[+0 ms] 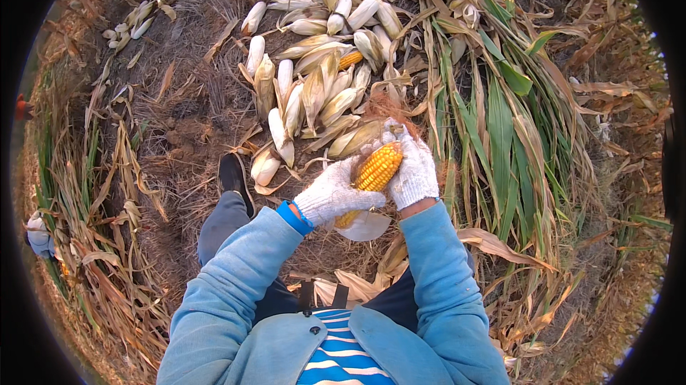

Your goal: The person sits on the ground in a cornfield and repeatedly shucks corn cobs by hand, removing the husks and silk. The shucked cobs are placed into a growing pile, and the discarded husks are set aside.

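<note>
My left hand [340, 189], in a white knit glove, grips a yellow ear of corn [379, 167] with its kernels bared. A pale husk leaf [365, 227] hangs below the ear's lower end. Close against the ear's right side is my right hand [412, 165], gloved the same way, its fingers curled near the tip. Blurred reddish-brown corn silk [394, 109] spreads around those fingers and seems held in them. Just beyond my hands lies a pile of corn ears in pale husks [321, 95]. One ear in the pile shows yellow kernels [351, 59].
Long cut corn stalks with green and dry leaves [504, 122] lie to the right. More dry stalks [123, 267] run along the left. A smaller group of husked ears [131, 23] lies far left on straw-covered soil [187, 90]. My dark shoe [236, 181] stands beside the pile.
</note>
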### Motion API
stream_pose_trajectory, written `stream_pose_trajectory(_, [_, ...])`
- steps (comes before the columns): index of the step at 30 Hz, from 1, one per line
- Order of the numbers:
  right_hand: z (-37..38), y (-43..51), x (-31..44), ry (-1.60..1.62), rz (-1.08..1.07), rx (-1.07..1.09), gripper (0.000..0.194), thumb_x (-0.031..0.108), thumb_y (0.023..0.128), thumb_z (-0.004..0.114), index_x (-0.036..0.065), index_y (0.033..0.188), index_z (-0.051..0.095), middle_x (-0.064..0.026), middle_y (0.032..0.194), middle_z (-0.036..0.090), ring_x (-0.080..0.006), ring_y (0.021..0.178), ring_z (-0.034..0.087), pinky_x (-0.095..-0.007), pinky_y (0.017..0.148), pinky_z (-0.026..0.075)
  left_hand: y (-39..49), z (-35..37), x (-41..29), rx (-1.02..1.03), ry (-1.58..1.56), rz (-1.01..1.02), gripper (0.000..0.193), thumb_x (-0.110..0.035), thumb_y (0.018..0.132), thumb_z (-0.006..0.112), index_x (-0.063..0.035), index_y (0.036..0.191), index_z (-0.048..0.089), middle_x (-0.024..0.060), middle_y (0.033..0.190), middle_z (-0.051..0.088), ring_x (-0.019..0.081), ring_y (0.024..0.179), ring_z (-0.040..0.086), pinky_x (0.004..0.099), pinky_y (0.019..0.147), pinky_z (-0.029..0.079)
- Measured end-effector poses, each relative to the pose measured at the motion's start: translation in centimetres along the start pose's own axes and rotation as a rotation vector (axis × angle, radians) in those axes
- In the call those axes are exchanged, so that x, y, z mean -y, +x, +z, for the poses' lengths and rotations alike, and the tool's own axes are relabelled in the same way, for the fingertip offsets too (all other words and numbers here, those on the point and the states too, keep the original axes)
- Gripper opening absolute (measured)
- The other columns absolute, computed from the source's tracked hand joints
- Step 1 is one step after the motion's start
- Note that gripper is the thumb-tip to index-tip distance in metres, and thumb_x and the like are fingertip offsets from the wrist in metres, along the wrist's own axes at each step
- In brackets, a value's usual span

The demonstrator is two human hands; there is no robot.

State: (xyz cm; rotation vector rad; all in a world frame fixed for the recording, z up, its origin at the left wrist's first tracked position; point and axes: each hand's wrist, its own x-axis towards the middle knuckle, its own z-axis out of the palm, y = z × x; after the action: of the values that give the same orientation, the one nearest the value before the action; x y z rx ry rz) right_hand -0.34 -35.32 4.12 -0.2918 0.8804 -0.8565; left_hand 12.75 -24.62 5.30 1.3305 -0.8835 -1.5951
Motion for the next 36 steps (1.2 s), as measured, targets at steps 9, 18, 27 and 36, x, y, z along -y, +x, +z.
stream_pose_trajectory(9, [-0.2,0.0,0.2,-0.033,0.007,-0.076,0.019,0.015,0.104,0.058,0.006,0.12,0.064,-0.0097,0.108,0.072,-0.0216,0.087,0.07,-0.0379,0.073,0.06,-0.7,0.1,-0.5,0.086,-0.201,-0.071,0.064,-0.029,0.084,0.085,0.0008,0.135,0.058,0.0075,0.121,0.068,0.014,0.109,0.063,0.03,0.098,0.05])
stream_pose_trajectory(18, [0.1,0.5,-0.1,-0.012,-0.069,-0.031,0.021,0.022,0.105,0.06,0.006,0.117,0.065,-0.0084,0.111,0.071,-0.0195,0.097,0.069,-0.0345,0.083,0.058,-0.9,0.6,-0.2,-0.034,-0.768,-0.186,0.052,-0.031,0.094,0.075,-0.0011,0.134,0.059,0.0103,0.111,0.072,0.0162,0.086,0.072,0.0291,0.075,0.062])
stream_pose_trajectory(27, [0.1,0.7,-0.6,-0.001,-0.076,-0.057,0.027,0.023,0.104,0.062,0.005,0.123,0.06,-0.0113,0.115,0.069,-0.0241,0.1,0.07,-0.0378,0.082,0.06,-1.1,0.4,0.4,0.001,-0.938,-0.158,0.053,-0.031,0.099,0.069,-0.0038,0.142,0.054,0.012,0.123,0.069,0.0187,0.101,0.072,0.0301,0.086,0.062])
stream_pose_trajectory(36, [0.9,0.0,-0.3,0.027,-0.034,-0.106,0.026,0.021,0.101,0.066,0.004,0.121,0.06,-0.0125,0.11,0.07,-0.0251,0.093,0.071,-0.0438,0.075,0.064,-0.8,-0.3,-0.3,-0.064,-0.98,-0.197,0.05,-0.034,0.096,0.074,-0.003,0.133,0.059,0.0116,0.116,0.07,0.0198,0.099,0.071,0.0338,0.084,0.063])
